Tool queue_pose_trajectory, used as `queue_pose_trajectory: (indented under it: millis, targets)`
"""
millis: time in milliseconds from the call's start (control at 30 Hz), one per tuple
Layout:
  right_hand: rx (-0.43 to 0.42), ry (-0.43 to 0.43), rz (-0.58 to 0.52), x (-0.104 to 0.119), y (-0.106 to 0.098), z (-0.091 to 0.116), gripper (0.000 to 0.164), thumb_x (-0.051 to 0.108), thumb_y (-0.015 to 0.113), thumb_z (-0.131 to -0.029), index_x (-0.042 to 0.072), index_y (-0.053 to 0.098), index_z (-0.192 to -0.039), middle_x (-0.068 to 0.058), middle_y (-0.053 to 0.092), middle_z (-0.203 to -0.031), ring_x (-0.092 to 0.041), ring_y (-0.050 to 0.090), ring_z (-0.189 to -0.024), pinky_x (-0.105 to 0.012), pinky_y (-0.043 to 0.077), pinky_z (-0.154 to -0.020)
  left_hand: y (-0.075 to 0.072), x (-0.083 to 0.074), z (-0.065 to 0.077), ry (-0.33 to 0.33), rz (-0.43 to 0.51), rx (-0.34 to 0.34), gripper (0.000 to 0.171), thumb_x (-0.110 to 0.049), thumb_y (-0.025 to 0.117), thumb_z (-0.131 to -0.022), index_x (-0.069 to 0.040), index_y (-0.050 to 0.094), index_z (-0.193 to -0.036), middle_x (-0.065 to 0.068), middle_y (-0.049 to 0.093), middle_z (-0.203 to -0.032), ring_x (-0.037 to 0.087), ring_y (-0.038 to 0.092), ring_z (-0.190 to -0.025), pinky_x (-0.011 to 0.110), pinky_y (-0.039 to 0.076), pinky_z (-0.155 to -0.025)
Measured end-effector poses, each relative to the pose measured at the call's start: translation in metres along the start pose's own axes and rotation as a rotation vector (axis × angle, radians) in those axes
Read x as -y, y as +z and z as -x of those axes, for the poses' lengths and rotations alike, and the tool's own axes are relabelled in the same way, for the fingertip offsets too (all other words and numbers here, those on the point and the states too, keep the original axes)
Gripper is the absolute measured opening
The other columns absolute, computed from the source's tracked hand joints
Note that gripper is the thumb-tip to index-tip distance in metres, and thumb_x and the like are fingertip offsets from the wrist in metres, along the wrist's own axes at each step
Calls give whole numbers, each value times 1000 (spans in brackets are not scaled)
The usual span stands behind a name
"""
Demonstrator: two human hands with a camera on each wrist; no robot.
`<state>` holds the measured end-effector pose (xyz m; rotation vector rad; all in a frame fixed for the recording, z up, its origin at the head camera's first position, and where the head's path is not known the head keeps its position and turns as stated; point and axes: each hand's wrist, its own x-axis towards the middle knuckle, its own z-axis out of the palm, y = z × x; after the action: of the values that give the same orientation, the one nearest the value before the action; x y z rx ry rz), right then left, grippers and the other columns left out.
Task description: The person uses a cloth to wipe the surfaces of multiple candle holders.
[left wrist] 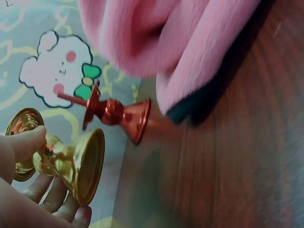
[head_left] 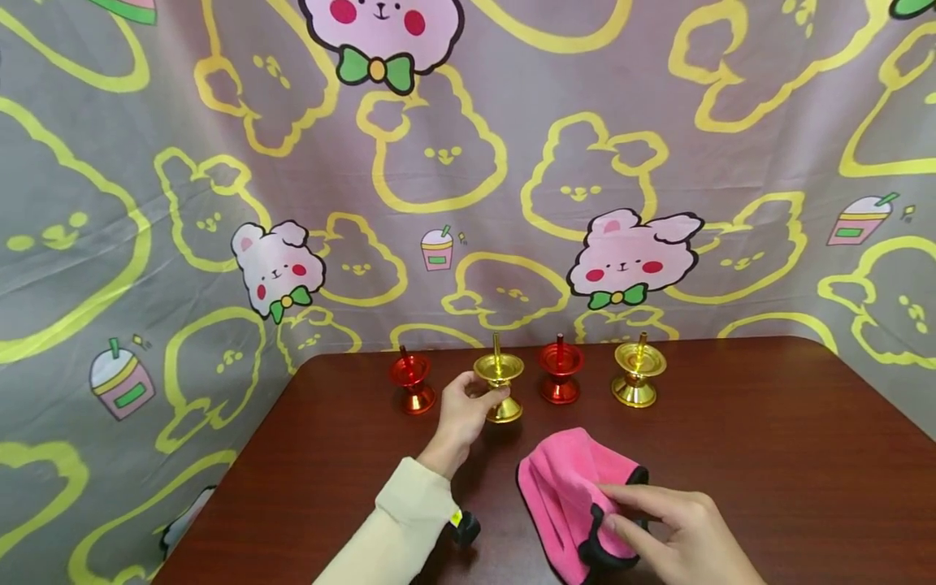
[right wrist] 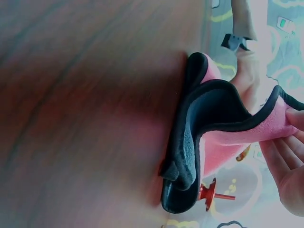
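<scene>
A gold candle holder, with a dish and a thin upright spike, is held at its narrow waist by my left hand. The left wrist view shows the rim and hollow underside of its base, which looks raised off the table. My right hand pinches a raised fold of a pink plush cloth edged in black. Most of that cloth rests in loose folds on the table, and its dark inner side shows in the right wrist view.
Along the back of the brown table stand a red candle holder at left, another red holder and a gold one at right. Behind hangs a grey curtain with cartoon rabbits.
</scene>
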<state>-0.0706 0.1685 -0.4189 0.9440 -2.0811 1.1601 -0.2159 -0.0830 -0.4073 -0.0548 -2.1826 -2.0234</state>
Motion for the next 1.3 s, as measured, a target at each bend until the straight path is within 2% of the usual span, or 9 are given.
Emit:
queue_pose_trajectory:
  millis: [100,200,367,600,833,967,1300]
  targets:
    - [-15,-102,2,-1,1,0,26,18,81,-85,6,75,-107,2,74,-91,-1,62,-74,-11,51,-68,-1,6,-9,-2,-13,-29,32,-1,78,-81,6,65,-110,16,70,-102,18,64,-88,36,54,-80]
    - [-16,-153,16,0,2,0,29,31,72,-92,7,75,-109,2,73,-91,0,64,-78,-11,51,-72,-1,11,-16,-8,-29,-55,31,3,75,-81,8,65,-111,19,70,-104,21,65,-92,35,54,-81]
    - [-5,-123,41,2,1,2,29,33,72,-91,10,75,-110,5,74,-93,0,66,-79,-12,51,-74,2,18,-24,-4,-44,-89,31,6,73,-80,8,64,-110,19,70,-103,23,64,-93,36,53,-82]
    - [-23,-185,100,-2,2,1,32,36,69,-94,9,75,-108,0,75,-91,-2,68,-82,-12,51,-77,2,24,-31,65,-41,-148,27,8,73,-77,6,64,-102,16,68,-97,22,62,-88,34,53,-78]
    - [1,-129,75,0,1,3,31,33,74,-90,10,75,-111,2,75,-93,-3,68,-80,-11,50,-77,3,24,-37,-1,-76,-167,34,11,73,-76,9,62,-109,19,67,-106,27,59,-99,38,50,-86]
    - [5,-129,75,-1,1,3,30,32,75,-90,11,75,-111,3,75,-93,-3,68,-80,-11,50,-77,3,26,-39,-21,-110,-176,36,12,73,-76,8,62,-111,18,66,-108,27,58,-102,39,50,-89]
    - [-8,-131,75,-6,-1,5,30,32,73,-92,8,75,-109,1,75,-93,0,65,-79,-12,52,-72,4,33,-41,-25,-131,-154,34,8,75,-78,6,65,-110,17,67,-109,28,59,-105,42,49,-93]
